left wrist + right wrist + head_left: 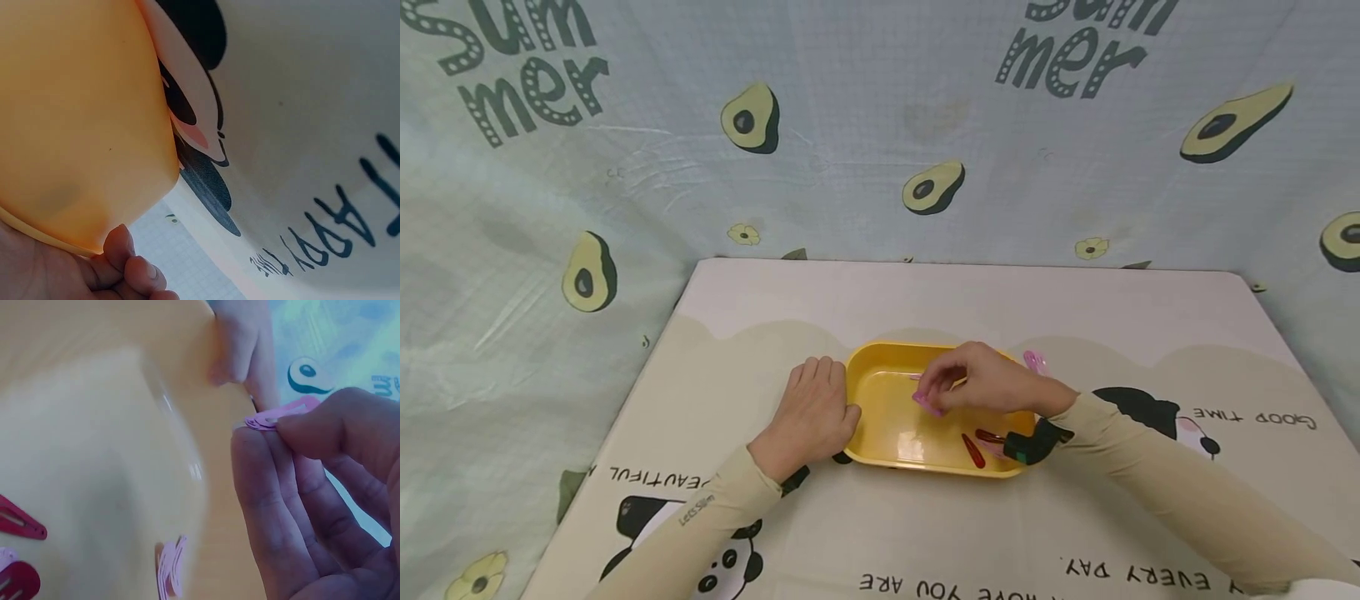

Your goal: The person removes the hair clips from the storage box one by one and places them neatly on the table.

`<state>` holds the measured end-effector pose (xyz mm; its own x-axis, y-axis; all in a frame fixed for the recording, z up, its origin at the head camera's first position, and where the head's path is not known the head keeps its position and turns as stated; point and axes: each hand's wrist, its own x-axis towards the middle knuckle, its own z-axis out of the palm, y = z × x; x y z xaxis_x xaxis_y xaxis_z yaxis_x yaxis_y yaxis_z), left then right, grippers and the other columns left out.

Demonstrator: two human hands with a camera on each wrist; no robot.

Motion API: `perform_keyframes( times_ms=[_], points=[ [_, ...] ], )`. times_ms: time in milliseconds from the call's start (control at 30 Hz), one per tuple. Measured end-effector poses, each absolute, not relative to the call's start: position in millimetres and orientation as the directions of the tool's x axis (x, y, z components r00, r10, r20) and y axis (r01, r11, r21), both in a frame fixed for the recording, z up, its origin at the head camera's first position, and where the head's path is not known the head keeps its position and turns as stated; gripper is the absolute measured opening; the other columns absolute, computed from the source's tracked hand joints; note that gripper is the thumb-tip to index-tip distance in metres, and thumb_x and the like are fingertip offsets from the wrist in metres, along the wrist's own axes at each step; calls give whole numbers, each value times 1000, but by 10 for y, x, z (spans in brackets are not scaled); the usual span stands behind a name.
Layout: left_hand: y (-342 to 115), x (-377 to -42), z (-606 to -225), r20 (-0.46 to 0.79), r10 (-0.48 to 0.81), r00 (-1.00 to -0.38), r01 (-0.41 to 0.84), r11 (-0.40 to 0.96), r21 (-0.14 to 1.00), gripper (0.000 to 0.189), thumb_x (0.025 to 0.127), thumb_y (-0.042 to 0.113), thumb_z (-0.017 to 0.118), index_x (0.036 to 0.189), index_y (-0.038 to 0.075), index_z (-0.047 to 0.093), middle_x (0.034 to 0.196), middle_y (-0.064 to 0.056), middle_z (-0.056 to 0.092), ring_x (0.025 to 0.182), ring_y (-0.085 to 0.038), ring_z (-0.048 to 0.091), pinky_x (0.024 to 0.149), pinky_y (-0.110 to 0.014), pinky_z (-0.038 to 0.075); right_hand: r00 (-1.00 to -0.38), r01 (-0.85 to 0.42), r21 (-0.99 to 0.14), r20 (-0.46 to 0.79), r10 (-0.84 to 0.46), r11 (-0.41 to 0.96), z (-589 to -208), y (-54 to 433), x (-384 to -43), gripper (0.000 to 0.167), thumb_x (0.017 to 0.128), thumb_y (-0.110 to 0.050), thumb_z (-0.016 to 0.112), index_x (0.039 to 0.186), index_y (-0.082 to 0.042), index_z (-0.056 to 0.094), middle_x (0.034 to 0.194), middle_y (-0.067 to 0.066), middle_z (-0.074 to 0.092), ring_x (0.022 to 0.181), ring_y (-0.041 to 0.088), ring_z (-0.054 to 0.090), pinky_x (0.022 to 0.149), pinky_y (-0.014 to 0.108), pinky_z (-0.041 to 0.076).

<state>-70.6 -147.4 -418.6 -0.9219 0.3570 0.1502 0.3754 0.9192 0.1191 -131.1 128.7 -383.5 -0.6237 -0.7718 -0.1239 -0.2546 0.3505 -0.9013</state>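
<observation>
Pink clip (265, 419) pinched between thumb and index fingertip of right hand (985, 379), over the interior of the yellow tray (880, 446). Long axis in head view: slanted, from upper left down to lower right; in right wrist view: close to level, rising slightly towards the right. Narrow end: not certain, partly covered by thumb. Position relative to right hand: at the fingertips, on the side towards left hand (815, 408), with one end projecting past the thumb. Left hand at the tray's left end, gripping the rim, thumb on the inner side. Inside the tray, near the right-hand end: two red clips (973, 451), close together, with some pink just beside, mostly hidden by the wrist strap (1030, 444). Also in the tray, near the far side: slim pink clips (170, 569), side by side, mostly behind right hand in head view. Beyond the tray's far right corner, on the counter (737, 375): another pink piece (1036, 362), outside the rim. Obstructing the head view: right hand and strap, across much of the tray's right half.
</observation>
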Motion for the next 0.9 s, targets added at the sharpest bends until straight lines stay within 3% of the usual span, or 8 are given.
perform_keyframes(
  times_ms=[167,367,900],
  points=[
    [-1471,-709,-4186,147,356,-923,373,920,117,20,89,19,57,86,3,45,77,-6,35,75,-24,30,74,-35,29,-645,-267,-908,-82,-760,324,-3822,1383,-1341,15,92,-7,73,106,-5,74,96,11,76,83,17,72,84,25,60],
    [-1461,-707,-4179,131,352,-927,368,921,126,20,90,19,56,87,3,45,78,-6,34,75,-24,30,74,-35,28,-682,-217,-910,-118,-722,354,-3779,1511,-1362,19,91,-8,75,110,-8,74,105,16,77,86,19,74,85,26,61],
    [-1450,-715,-4171,113,348,-931,360,925,119,20,90,19,55,88,2,45,78,-7,35,75,-24,31,74,-35,29,-799,-96,-906,-176,-574,412,-3712,1794,-1360,16,93,-14,72,109,-13,75,102,8,76,87,23,73,85,38,62]
  ],
)
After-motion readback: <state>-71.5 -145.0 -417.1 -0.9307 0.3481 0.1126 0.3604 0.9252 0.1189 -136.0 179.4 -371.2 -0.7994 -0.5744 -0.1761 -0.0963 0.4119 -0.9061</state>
